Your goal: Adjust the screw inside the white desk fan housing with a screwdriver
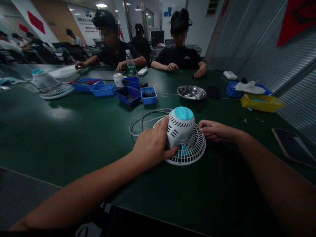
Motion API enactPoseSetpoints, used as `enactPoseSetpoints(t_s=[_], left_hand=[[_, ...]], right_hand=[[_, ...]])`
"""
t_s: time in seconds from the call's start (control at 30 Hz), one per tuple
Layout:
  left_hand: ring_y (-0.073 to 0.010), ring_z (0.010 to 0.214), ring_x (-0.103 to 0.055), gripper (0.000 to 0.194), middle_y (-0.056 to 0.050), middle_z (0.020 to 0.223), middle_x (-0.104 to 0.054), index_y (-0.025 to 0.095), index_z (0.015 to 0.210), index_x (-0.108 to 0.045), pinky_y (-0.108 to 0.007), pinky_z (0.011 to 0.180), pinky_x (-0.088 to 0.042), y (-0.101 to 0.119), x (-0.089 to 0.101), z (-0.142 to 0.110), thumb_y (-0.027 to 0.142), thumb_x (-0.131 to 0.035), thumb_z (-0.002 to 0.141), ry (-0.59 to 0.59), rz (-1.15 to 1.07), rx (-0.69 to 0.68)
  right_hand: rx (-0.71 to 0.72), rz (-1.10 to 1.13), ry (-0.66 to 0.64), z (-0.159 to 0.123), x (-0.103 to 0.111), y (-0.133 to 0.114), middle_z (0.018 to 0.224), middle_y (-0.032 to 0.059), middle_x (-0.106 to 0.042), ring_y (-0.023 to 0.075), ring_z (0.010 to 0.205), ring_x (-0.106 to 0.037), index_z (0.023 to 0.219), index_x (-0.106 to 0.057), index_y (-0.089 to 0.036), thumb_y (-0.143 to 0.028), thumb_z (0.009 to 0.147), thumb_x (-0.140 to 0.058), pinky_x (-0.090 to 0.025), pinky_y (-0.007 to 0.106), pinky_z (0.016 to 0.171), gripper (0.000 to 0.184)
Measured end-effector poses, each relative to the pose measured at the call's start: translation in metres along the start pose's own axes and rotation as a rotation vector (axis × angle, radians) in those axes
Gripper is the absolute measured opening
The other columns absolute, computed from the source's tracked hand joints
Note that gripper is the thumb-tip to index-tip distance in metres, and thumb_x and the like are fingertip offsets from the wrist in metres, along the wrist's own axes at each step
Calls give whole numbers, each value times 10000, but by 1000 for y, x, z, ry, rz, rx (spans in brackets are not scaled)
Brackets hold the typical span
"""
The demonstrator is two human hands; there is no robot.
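In front of me a white fan head (181, 131) with a turquoise cap lies with its round grille (197, 148) down on the green table. My left hand (153, 141) is wrapped round the near left side of its housing, thumb low by the grille. At the grille's right edge is my right hand (212, 130), its fingers pinched together. What those fingertips hold, if anything, is too small to make out. A pale cord (138, 119) loops on the table behind the fan head, to its left.
Several blue bins (128, 95) stand beyond the fan head, with a steel bowl (191, 93) of small parts. To the right are a yellow bin (261, 102) and a phone (293, 146). Another fan head (51, 84) lies far left. Two people sit across the table.
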State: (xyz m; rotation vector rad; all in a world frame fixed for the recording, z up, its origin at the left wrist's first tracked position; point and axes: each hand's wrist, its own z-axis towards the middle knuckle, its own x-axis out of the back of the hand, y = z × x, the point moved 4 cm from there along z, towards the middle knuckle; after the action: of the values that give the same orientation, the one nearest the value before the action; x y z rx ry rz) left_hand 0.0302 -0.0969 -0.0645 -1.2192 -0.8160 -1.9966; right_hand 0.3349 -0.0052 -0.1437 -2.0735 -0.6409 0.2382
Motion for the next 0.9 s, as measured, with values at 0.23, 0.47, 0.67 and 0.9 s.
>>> enactPoseSetpoints(t_s=[0.23,0.47,0.67,0.9], left_hand=[[-424,1191,-718,975,-346,1477,-578,28,1605,-171,-532,876,-636,-3,-6,0,473,-690,910,26,63,-36],[-401,1098,-741,988,-339,1402,-615,28,1602,-102,-480,801,-628,-6,-12,-6,554,-621,946,107,136,-98],[-378,1044,-755,992,-288,1390,-631,88,1607,-187,-505,817,-633,-16,-13,-1,553,-677,880,46,5,-35],[-398,1184,-726,980,-301,1489,-579,100,1602,-252,-527,900,-647,-16,-4,6,496,-743,852,14,-117,-12]], right_hand=[[-2,-9,-7,0,0,1,743,-69,-521,-1,515,-360,1087,-619,-137,-392,1016,-634,-293,123,422,265],[13,0,-18,-3,-3,-1,733,-74,-500,-4,512,-346,1081,-611,-138,-380,1013,-640,-263,118,412,253],[25,-2,-42,-3,-1,1,729,-73,-510,-2,511,-360,1059,-618,-134,-385,1014,-638,-286,120,417,255],[16,-12,-64,-1,0,1,742,-68,-520,-1,520,-371,1059,-616,-135,-381,1012,-642,-290,119,420,251]])
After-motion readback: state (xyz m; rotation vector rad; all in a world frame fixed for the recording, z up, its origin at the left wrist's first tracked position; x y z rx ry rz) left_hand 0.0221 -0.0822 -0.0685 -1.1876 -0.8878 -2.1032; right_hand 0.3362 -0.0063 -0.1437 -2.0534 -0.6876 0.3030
